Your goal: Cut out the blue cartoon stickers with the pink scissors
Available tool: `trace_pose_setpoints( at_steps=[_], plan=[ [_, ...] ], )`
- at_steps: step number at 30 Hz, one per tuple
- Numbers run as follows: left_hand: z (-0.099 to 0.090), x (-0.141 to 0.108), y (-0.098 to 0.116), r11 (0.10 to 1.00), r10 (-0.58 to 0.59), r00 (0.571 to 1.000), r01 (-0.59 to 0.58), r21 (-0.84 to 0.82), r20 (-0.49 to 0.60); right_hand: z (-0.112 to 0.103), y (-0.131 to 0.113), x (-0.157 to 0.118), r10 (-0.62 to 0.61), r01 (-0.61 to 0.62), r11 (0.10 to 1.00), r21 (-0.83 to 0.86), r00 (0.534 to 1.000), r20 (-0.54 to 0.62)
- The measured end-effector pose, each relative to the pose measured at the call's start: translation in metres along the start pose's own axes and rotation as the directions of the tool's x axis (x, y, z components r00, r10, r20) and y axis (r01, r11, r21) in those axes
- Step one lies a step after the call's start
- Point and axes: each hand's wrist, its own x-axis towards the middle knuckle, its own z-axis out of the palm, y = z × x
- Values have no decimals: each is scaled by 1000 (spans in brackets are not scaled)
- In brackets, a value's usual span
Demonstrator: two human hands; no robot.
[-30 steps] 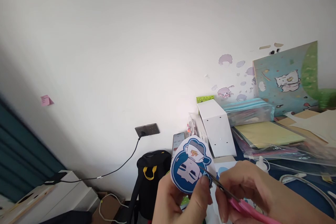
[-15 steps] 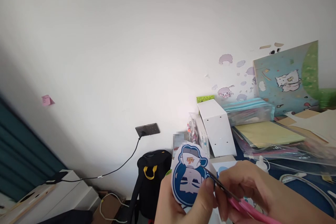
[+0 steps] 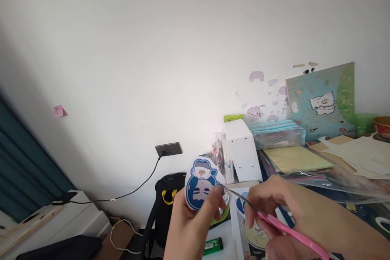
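Observation:
A paper cutout [image 3: 199, 189] with a blue-outlined cartoon figure and a white margin is pinched between the thumb and fingers of my left hand [image 3: 195, 223]. My right hand [image 3: 277, 211] grips scissors [image 3: 284, 227] with pink handles. Their dark, slim blades point left, and the tips meet the cutout's right edge beside my left thumb. Beneath my hands lies a printed sheet [image 3: 254, 231] with more round cartoon pictures, partly covered by my right fingers. A green item [image 3: 213, 246] with a white label rests to the left of that sheet.
A white box [image 3: 243, 150], a striped clear pouch [image 3: 277, 134] and yellow paper [image 3: 297, 158] in plastic stand at the back right. A picture board [image 3: 323, 101] leans on the wall. Below the wall socket [image 3: 168, 148] is a black backpack [image 3: 166, 211]; a cable runs left.
The cutout and my left hand have shifted left in view, and the scissors now reach only its right edge. The view has tilted and shifted, showing the green item and more of the printed sheet.

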Motion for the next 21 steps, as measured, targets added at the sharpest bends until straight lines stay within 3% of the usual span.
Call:
trace_pose_setpoints(
  at_steps=[2, 4, 6, 10, 16, 21],
  plan=[
    [-2, 4, 0, 999, 31, 999, -32, -31, -10, -3, -4, -12, -2, 1, 999, -47, 1000, -25],
    [-3, 7, -1, 988, 150, 987, -149, -36, 50, -6, -9, -23, -26, 20, 998, -59, 995, -93],
    [-2, 9, -6, 955, 289, 957, -290, 62, 22, -9, -13, -32, -61, 56, 998, -33, 984, -170],
    [5, 4, -42, 947, 258, 966, -258, 192, 25, -18, -3, -42, -70, 119, 952, 282, 982, -177],
    [1, -36, -135, 854, 108, 993, -115, 507, 44, -5, 82, -49, 77, 35, 924, 381, 959, -274],
    [-2, -52, -163, 726, 78, 995, -101, 680, 65, 22, 137, -53, 114, 87, 871, 483, 921, -371]
  ],
)
